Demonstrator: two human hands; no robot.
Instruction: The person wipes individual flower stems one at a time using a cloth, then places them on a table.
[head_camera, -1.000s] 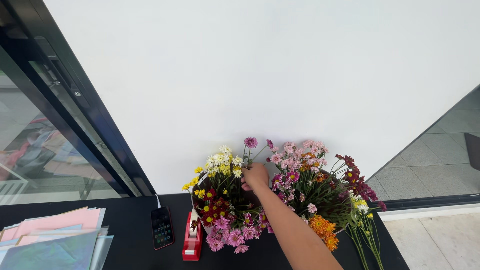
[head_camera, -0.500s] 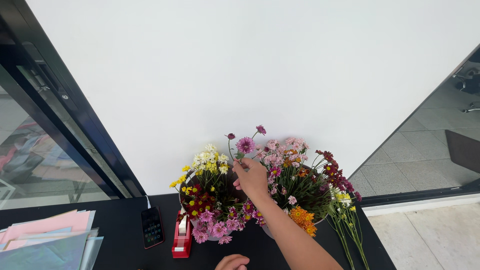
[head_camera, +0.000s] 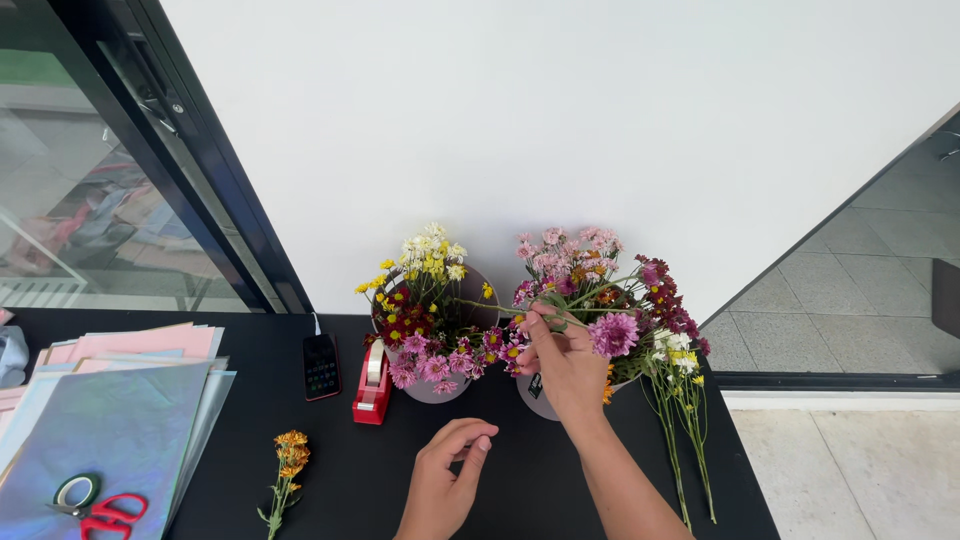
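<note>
Pink flower stem (head_camera: 560, 312) lies roughly horizontal in the air, bloom at approx the right end, stalk running left over the two buckets. Right hand (head_camera: 562, 362) pinches it betw thumb & fingers, just in front of the right bucket (head_camera: 537, 395) w/ pink, dark-red & orange blooms. Left hand (head_camera: 447, 472) rests on the black table (head_camera: 520, 470), fingers loosely curled, grasping nothing.

Left bucket (head_camera: 440, 388) packed w/ yellow, white, magenta flowers. One orange sprig (head_camera: 285, 470) lies alone on the table, well apart to the left; a few white/yellow stems (head_camera: 685, 430) lie at the right edge.

Progress, as a judgement: early. One stem pulled, one sprig laid out, both buckets full, nothing wrapped.

Red tape dispenser (head_camera: 372, 385) & phone (head_camera: 321, 365) just beside left bucket; coloured paper sheets (head_camera: 110, 410) w/ red scissors (head_camera: 105, 512) & tape roll (head_camera: 75, 490) far left.
</note>
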